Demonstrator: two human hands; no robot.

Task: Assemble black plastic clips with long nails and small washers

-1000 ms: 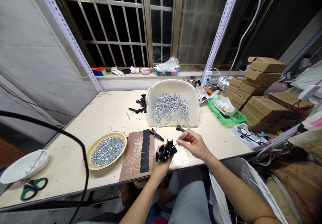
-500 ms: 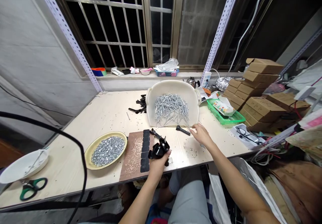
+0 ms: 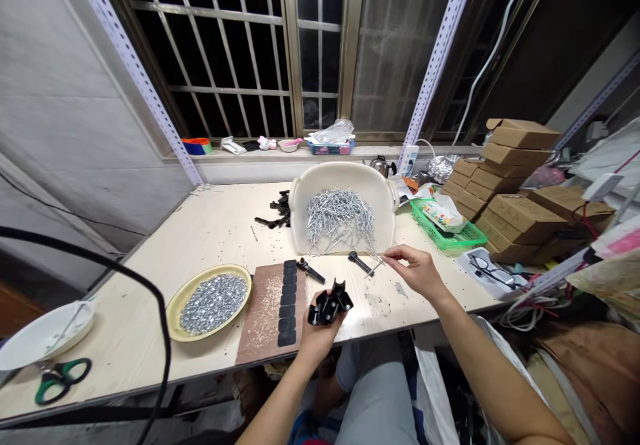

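Note:
My left hand (image 3: 316,339), closed, grips several black plastic clamp-like parts (image 3: 330,306) above the front of the table. My right hand (image 3: 415,270) pinches a long thin silver screw (image 3: 374,269) between thumb and fingertips, just in front of the white tub (image 3: 345,170). The tub leans with its opening toward me and holds a heap of similar silver screws (image 3: 341,215). Between my hands lies a black plastic piece with a rod-like body (image 3: 361,264). Another such black piece (image 3: 311,271) rests near the row of black pads (image 3: 287,311).
A yellow bowl (image 3: 173,321) of small metal pieces stands left of a brown board (image 3: 260,325). Further left are green-handled scissors (image 3: 63,379) and a white dish (image 3: 30,345). On the right are a green basket (image 3: 463,237), glasses (image 3: 487,268) and stacked cardboard boxes (image 3: 525,215).
My right hand has drawn back slightly from the tub's edge, and a screw now shows in its fingers. My left hand has shifted a little right, turning the black parts.

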